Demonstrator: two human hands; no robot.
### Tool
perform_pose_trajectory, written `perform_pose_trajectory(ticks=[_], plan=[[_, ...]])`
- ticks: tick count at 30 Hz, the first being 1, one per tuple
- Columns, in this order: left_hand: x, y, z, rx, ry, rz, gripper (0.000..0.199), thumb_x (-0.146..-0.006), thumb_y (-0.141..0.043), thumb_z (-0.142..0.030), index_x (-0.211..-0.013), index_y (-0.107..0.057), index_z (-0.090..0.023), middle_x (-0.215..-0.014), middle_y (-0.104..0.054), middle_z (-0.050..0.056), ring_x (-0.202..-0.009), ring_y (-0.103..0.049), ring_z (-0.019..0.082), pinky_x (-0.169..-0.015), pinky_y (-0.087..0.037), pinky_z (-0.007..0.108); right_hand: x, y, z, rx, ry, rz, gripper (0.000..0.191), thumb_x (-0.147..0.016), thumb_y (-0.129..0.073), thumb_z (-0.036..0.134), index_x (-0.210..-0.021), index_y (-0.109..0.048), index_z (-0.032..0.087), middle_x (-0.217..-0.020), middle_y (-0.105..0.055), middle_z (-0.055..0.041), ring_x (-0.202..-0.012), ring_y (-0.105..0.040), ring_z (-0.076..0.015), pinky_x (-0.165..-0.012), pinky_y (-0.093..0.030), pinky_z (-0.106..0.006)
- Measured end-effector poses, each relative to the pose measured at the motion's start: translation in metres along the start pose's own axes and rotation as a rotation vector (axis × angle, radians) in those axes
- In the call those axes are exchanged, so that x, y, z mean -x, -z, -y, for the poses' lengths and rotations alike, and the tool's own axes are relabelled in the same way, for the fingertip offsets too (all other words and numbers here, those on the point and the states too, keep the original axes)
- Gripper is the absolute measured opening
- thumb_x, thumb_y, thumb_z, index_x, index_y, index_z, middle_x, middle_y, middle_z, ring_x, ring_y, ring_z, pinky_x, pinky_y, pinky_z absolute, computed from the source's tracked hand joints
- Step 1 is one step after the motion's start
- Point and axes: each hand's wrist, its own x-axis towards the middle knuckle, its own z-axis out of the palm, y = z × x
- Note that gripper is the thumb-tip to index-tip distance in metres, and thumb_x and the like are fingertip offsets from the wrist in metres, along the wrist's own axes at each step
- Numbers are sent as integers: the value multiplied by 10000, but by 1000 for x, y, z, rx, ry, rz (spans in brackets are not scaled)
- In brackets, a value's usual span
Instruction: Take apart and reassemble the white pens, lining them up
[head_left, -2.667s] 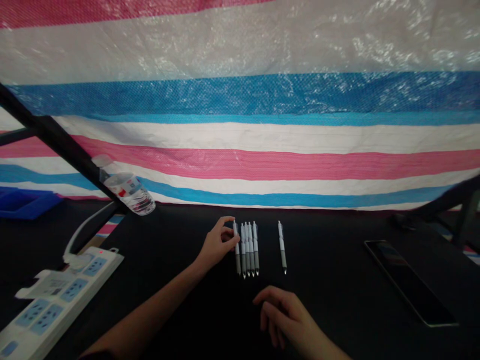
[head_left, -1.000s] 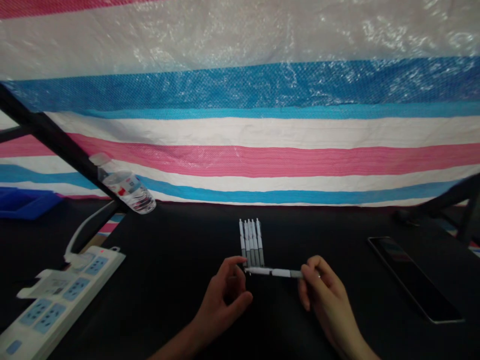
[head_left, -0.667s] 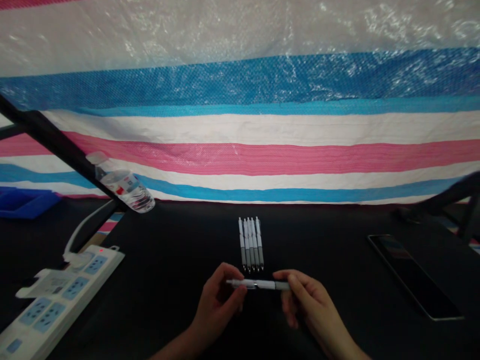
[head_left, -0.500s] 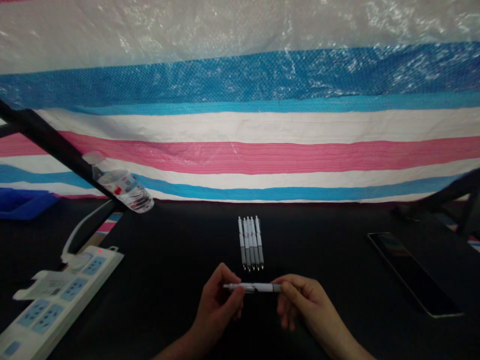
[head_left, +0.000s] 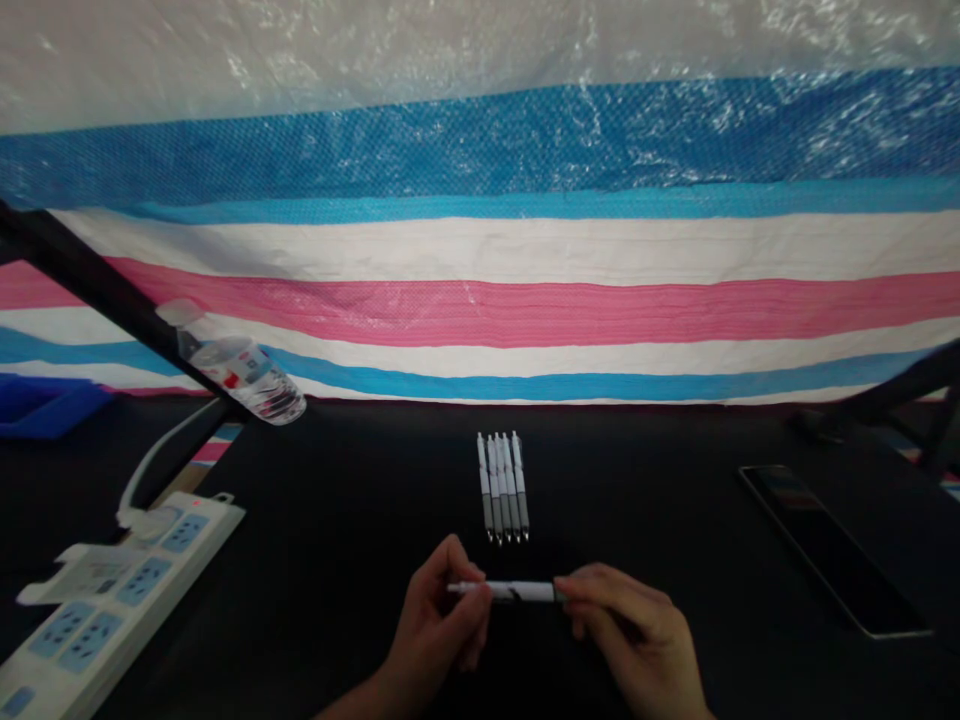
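A white click pen (head_left: pixel 531 592) lies level between my two hands above the black table (head_left: pixel 337 560). My left hand (head_left: pixel 442 610) pinches it near the push-button end, between thumb and forefinger. At the other end, my right hand (head_left: pixel 634 625) is closed on the grip part, and its fingers hide the tip. Beyond my hands, several white pens with grey grips (head_left: pixel 504 490) lie side by side on the table, their tips toward me.
To the left are a white power strip (head_left: pixel 124 600) with a plugged-in cable, a tilted clear water bottle (head_left: pixel 259 380) and a blue tray (head_left: pixel 49 405). A dark smartphone (head_left: pixel 832 550) lies at right. Striped plastic sheeting (head_left: pixel 480 310) hangs behind the table.
My right hand has turned on the pen, its fingers now curled further round the grip end. The pen sits slightly lower in the view. My left hand keeps its pinch.
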Motion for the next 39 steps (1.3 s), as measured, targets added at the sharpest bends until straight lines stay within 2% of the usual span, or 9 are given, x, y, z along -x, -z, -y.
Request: perform_pose_trajectory(ticks=[4,7,10,13,18,23,27,32,39], plan=[[1,3,-2,9,-34,-34,326,-863,-709,-479,-827,-507,-225,-472,-512,-90,-340,-356,46,-367,-262,141,3,1,-3,-82,-151,104,269,-923,-652,452,-1054,-745,237,-746,-728,-53,-551,-655,-167,-482,-496,-248],[2,5,-5,-3,-76,-42,310,-874,-707,-466,-845,-525,-217,-516,-538,-77,-374,-400,50,-395,-287,148,-2,1,-4,-195,-368,244,577,-918,-486,700,-830,-703,172,-630,-675,-59,-465,-606,-152,-392,-398,-221],[2,5,-7,0,-73,-44,302,-879,-710,-458,-860,-532,-215,-533,-544,-74,-395,-421,52,-409,-297,148,-9,2,-3,-184,-503,294,618,-866,-515,758,-630,-566,189,-479,-538,16,-357,-445,-83,-357,-279,-188],[2,5,-6,15,-93,-31,296,-879,-715,-449,-863,-539,-211,-539,-551,-72,-402,-431,51,-414,-297,146,-12,4,0,-223,-490,254,531,-805,-657,710,-736,-567,192,-561,-584,26,-391,-462,-74,-385,-275,-178],[1,8,-4,18,-135,-28,269,-896,-703,-431,-883,-558,-205,-576,-572,-64,-424,-453,50,-424,-314,142,-12,6,-1,-196,-522,257,703,-876,-431,791,-561,-553,175,-466,-522,4,-356,-413,-76,-371,-238,-204],[-1,12,-3,34,-137,-34,238,-903,-703,-404,-904,-577,-203,-610,-590,-51,-457,-489,59,-438,-340,146,-13,7,2,-221,-496,182,550,-826,-620,716,-736,-618,174,-625,-595,6,-466,-502,-94,-421,-299,-197],[-2,12,-6,57,-126,-31,244,-898,-711,-403,-898,-579,-199,-597,-577,-56,-453,-491,59,-437,-346,150,-13,7,4,-173,-527,210,676,-880,-460,772,-617,-599,164,-536,-569,-8,-408,-466,-87,-411,-274,-212],[-2,10,-9,52,-122,-47,276,-879,-729,-424,-883,-575,-195,-610,-597,-46,-454,-499,63,-429,-342,152,-12,5,4,-245,-522,164,563,-779,-662,733,-742,-601,174,-632,-602,13,-431,-499,-79,-403,-283,-186],[-1,12,-7,32,-122,-60,276,-872,-733,-425,-885,-585,-193,-616,-587,-45,-450,-486,63,-432,-330,161,-9,0,-2,-296,-576,155,573,-810,-637,727,-702,-585,167,-560,-596,15,-372,-485,-62,-366,-276,-166]])
